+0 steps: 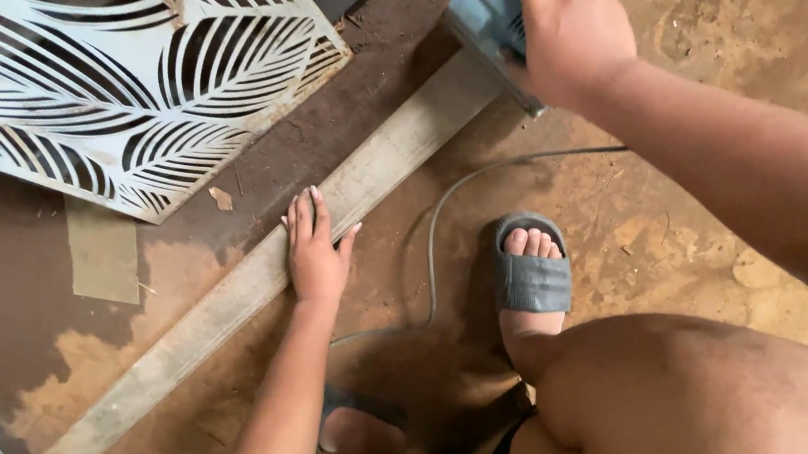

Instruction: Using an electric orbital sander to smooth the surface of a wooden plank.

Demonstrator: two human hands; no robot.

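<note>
**Bar pinned flat, tool gripped at far end**

Cut-out leaf panel (112, 56) was leaned at left. Metal bar (258, 282) was laid diagonally on the floor, left hand (317, 248) pressed flat on it, fingers spread, apparently for steadying. Right hand (569, 34) was closed over the blue power tool (487, 11) at the bar's upper end; its cable (436, 250) was trailed beside the sandalled foot (531, 270).

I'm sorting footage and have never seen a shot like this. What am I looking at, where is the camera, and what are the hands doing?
The single picture comes from a camera worn on a person's head, looking down at their own arms, knee and grey slide sandal as they crouch over a brown dusty floor. The left hand lies flat, pressing on a long pale metal strip that runs diagonally across the floor. The right hand grips a light blue power tool at the strip's far end; its grey cable trails back. At upper left lies a white metal panel with cut-out leaf shapes.
</note>
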